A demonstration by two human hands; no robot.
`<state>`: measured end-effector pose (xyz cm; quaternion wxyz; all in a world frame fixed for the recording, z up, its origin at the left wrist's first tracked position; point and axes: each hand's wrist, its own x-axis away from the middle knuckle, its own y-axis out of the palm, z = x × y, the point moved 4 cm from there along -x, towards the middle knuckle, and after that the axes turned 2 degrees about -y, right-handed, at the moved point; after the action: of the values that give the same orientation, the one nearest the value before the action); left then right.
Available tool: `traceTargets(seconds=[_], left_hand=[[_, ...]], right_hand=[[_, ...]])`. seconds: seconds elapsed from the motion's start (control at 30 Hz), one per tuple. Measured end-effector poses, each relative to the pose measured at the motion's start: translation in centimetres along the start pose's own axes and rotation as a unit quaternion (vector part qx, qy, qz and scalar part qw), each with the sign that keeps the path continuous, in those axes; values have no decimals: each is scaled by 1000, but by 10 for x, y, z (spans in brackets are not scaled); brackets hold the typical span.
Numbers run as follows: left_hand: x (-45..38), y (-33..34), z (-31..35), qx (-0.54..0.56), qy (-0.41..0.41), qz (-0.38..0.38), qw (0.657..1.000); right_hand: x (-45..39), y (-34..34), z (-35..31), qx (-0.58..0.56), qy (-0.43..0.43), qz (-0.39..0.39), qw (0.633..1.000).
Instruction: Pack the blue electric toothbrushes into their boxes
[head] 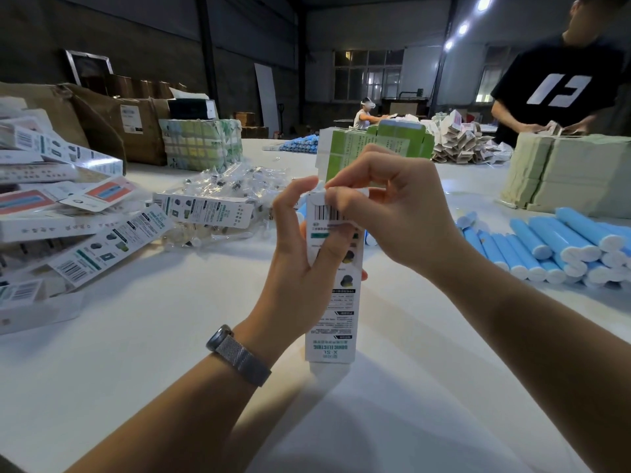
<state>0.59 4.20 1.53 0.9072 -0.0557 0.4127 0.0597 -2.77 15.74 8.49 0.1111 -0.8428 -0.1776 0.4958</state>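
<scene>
Toothbrush box (333,302) stands upright at the middle of my view, its lower end just above the white bench (136,353), print upside down toward me. My left hand (300,264) wraps the upper half from the left side, fingers closed around it, thumb up near the top edge. My right hand (386,213) comes in from the right and pinches the top flap between thumb and fingertips, so that grip is clamped on the box's very top, right above the barcode. Both grips sit on the upper part; the lower half hangs free below my left wrist (a mesh-band watch (235,353) sits there). I cannot tell whether a toothbrush is inside.

Blue electric toothbrushes (560,247) lie in a stacked row on the bench to my right, well apart from the hands. Filled or flat boxes pile (61,206) up on my left, with a heap of clear plastic packets (225,186) beside them. Across the bench another person (560,87) in a black shirt handles a greenish stack (573,175).
</scene>
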Motion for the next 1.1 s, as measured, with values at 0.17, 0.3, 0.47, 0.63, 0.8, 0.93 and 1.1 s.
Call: traceTargets(seconds=[0.17,0.3,0.47,0.63,0.8,0.93,1.1], left_hand=[[2,3,3,2,0,-20,1000],[3,3,4,-3,-1,-22,1000],[3,2,7,-18,18,-16,1000],[2,3,10,-1,34,-23,999],[2,1,8,4,30,-25,999],[2,1,8,15,24,-27,999],[2,-1,3,33,14,-10,999]], right_hand=[[-5,-4,-2,-2,-18,27,999],[-6,-6,1,-30,-20,-5,999],[-6,-8,9,-115,12,-48,992],[-5,-9,15,-166,36,-66,983],[-6,-10,12,-89,6,-61,994],[-7,-11,10,-76,1,-70,995],[-2,-6,14,-137,15,-78,987]])
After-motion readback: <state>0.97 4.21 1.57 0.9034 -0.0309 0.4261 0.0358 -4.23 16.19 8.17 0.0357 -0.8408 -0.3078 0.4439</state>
